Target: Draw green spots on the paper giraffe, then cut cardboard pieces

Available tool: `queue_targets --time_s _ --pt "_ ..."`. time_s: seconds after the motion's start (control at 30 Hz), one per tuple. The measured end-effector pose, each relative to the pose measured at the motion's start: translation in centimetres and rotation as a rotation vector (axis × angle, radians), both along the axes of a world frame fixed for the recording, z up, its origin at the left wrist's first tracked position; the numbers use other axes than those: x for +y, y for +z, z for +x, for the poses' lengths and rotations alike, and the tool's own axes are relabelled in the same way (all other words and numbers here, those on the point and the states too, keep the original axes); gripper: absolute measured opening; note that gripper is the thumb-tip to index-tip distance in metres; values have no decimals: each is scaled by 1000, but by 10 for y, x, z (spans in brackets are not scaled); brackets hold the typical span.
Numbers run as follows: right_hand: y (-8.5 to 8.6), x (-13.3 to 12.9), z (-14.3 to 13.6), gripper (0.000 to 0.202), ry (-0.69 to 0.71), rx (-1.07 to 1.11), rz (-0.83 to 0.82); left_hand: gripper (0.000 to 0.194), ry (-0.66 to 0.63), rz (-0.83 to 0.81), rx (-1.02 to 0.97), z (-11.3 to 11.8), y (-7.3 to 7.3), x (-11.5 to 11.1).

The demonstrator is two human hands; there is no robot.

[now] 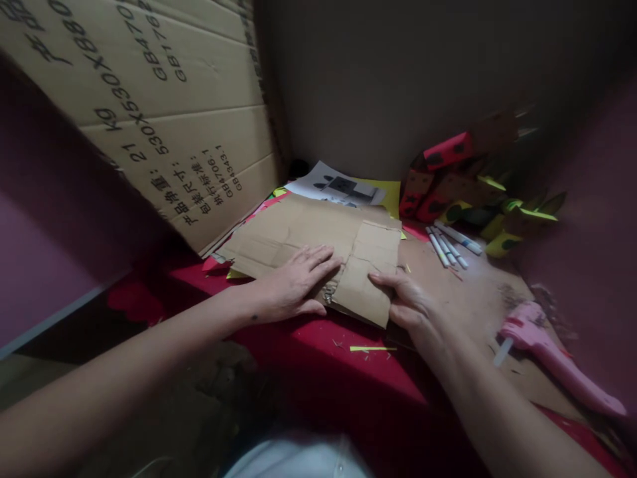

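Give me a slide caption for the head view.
Left hand resting on brown cardboard, right hand gripping its edge, pink glue gun nearby.

The scene is dimly lit, and the source of the light cannot be made out. The cardboard sheet (293, 229) is softly lit, with low contrast. Behind it, the wall (423, 73) is sunk in grey-black gloom. In front of it, the red cloth (303, 355) is crossed by a broad, soft-edged shadow. To its right, a pale sheen is spread over the brown board (465, 285) near the markers (436, 247), while the coloured paper pieces (450, 192) beyond are smeared by blur. Left of the sheet, the large printed carton (199, 126) is stretched by wide-angle distortion. Nearest the camera, the white shirt (298, 459) is blurred.
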State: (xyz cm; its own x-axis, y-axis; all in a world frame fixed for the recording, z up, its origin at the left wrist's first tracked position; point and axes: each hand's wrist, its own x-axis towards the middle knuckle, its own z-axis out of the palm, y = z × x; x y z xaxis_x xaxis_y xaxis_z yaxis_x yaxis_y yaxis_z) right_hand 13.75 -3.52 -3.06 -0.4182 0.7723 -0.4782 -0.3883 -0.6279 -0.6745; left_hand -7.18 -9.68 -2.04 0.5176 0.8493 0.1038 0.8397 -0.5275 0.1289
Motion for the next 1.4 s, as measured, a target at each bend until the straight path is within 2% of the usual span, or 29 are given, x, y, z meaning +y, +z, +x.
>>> queue_targets --time_s 0.23,0.4,0.53,0.73,0.87,1.03,1.27,1.4 --pt "2 -4 3 43 5 35 -16 59 -75 247 9 2 9 -13" --pt "6 -11 0 46 -73 41 39 27 -120 346 -155 1 15 -22" --pt "8 -15 -2 48 -82 39 83 13 -90 285 -306 6 16 -29" --pt "6 -15 -4 46 -66 23 18 8 -30 169 -394 14 12 -30" --pt "1 -13 -4 48 -70 61 46 12 -8 165 -464 17 9 -28" --pt "-10 -7 -1 42 -24 112 63 15 52 113 -657 21 6 -29" --pt "-15 -4 0 39 -80 -1 -11 16 111 14 -896 22 -2 -27" --pt "-16 -2 1 37 -58 -32 21 15 89 13 -930 20 -8 -24"
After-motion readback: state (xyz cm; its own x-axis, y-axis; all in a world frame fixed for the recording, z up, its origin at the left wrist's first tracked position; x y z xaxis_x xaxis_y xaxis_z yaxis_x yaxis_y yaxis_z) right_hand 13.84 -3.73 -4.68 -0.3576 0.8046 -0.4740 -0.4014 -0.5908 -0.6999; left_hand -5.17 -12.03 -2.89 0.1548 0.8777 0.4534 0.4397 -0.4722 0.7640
